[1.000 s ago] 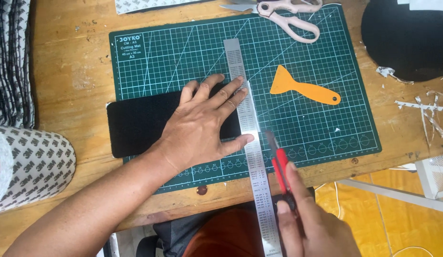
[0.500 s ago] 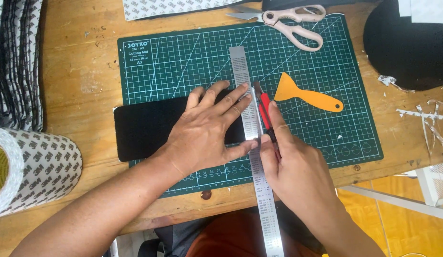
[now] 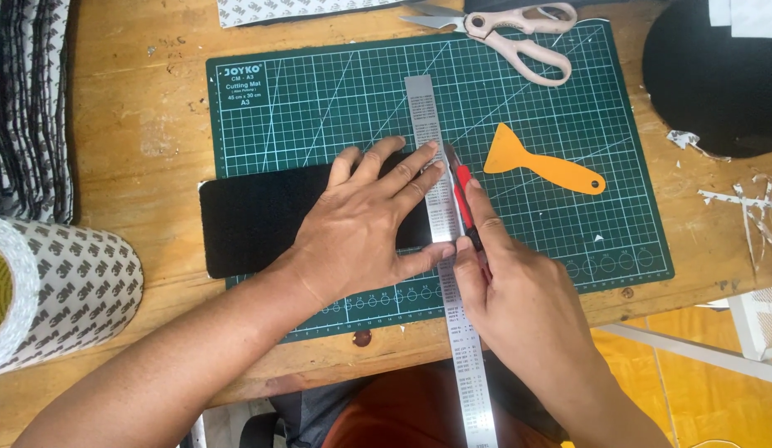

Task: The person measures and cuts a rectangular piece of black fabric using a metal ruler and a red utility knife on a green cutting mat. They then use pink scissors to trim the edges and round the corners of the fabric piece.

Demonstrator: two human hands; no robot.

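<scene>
Overhead view of a wooden table with a green cutting mat. Left hand flat, fingers spread, pressing down a black rectangular sheet and a long steel ruler lying across the sheet's right end. Right hand closed in a grip around a red utility knife, forefinger laid along its back, blade tight against the ruler's right edge. Just beyond, on the mat: an orange plastic scraper. At the mat's far edge: pale-handled scissors. At far left: a large roll of patterned tape.
</scene>
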